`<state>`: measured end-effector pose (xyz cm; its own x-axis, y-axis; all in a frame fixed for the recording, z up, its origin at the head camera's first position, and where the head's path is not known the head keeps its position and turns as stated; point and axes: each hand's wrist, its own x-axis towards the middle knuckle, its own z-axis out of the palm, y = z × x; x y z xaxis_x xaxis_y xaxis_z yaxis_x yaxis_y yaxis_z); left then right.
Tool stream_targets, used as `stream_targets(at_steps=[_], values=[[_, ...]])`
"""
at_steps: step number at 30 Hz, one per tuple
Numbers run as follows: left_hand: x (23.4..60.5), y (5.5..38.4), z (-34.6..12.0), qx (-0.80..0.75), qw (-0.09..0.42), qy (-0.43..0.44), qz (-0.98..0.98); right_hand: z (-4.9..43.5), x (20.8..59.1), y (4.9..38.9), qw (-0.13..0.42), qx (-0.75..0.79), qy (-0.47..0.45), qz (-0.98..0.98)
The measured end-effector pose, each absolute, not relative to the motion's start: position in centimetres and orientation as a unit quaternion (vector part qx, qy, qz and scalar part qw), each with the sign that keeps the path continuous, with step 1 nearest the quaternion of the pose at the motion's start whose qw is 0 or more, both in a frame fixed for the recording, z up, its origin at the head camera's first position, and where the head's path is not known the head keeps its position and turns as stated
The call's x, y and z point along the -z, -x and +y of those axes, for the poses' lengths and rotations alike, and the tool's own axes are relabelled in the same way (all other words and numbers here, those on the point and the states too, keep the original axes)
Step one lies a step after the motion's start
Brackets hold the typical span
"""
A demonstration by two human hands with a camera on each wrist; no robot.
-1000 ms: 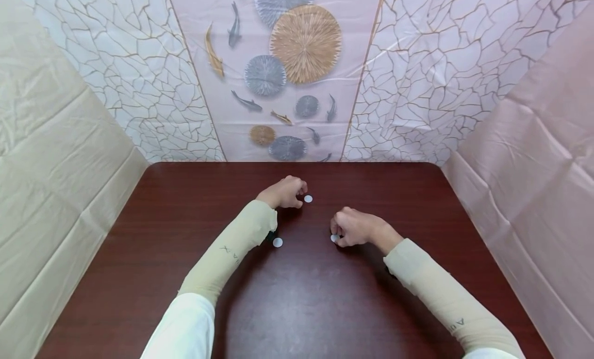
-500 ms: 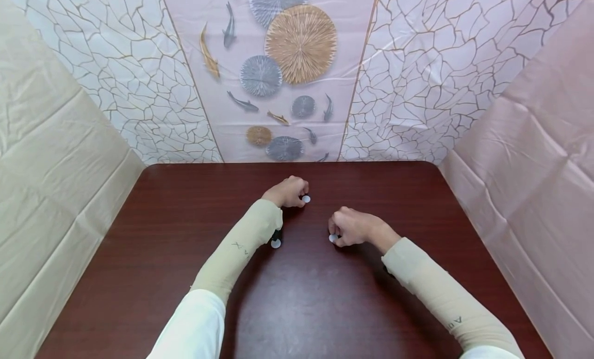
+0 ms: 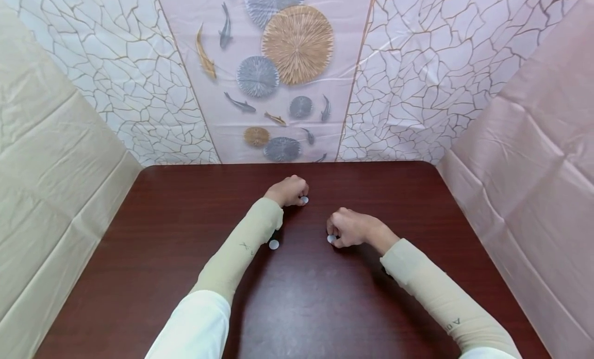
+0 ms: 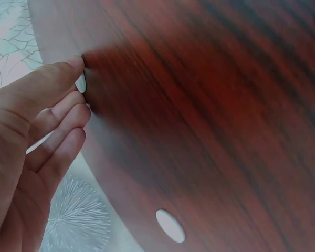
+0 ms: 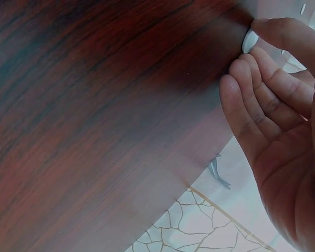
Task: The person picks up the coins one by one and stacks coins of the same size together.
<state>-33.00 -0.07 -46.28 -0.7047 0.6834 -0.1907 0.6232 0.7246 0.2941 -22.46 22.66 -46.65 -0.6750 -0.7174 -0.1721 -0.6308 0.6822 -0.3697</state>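
Three small round white discs are on the table. My left hand (image 3: 290, 191), toward the far side, pinches one white disc (image 3: 304, 199) at its edges between thumb and index finger. In the left wrist view that disc (image 4: 81, 83) shows edge-on between the fingertips, right at the tabletop. Closer in and to the right, my right hand (image 3: 350, 227) has thumb and index finger on opposite edges of a second disc (image 3: 331, 239). The right wrist view shows this disc (image 5: 250, 41) low against the wood, the other fingers curled beside it. A third disc (image 3: 274, 244) lies flat near my left wrist, untouched.
The dark reddish-brown wooden table (image 3: 297, 307) has rounded far corners. Behind it hangs a patterned cloth (image 3: 299, 44) with fish and round motifs. Pale cloth walls (image 3: 55, 142) rise on both sides.
My left hand has moved slightly right, and its thumb and index finger have come onto the far disc. The right hand keeps its hold. The head view has shifted a little.
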Motion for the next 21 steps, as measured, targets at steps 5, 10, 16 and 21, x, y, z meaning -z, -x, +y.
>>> stream_targets(at_steps=[5,10,16,21], values=[[46.0,33.2,0.5,-0.076,0.136,-0.373,0.915,22.7,46.4,22.4,0.156,0.131,0.36,0.911],[45.8,33.5,1.0,-0.057,0.143,-0.373,0.915,22.7,46.4,22.3,0.159,0.127,0.352,0.914],[45.9,33.4,1.4,-0.035,0.153,-0.36,0.92,22.5,46.4,22.3,0.161,0.131,0.355,0.912],[46.6,33.4,1.2,-0.031,0.148,-0.35,0.924,22.2,46.4,22.2,0.166,0.13,0.35,0.913]])
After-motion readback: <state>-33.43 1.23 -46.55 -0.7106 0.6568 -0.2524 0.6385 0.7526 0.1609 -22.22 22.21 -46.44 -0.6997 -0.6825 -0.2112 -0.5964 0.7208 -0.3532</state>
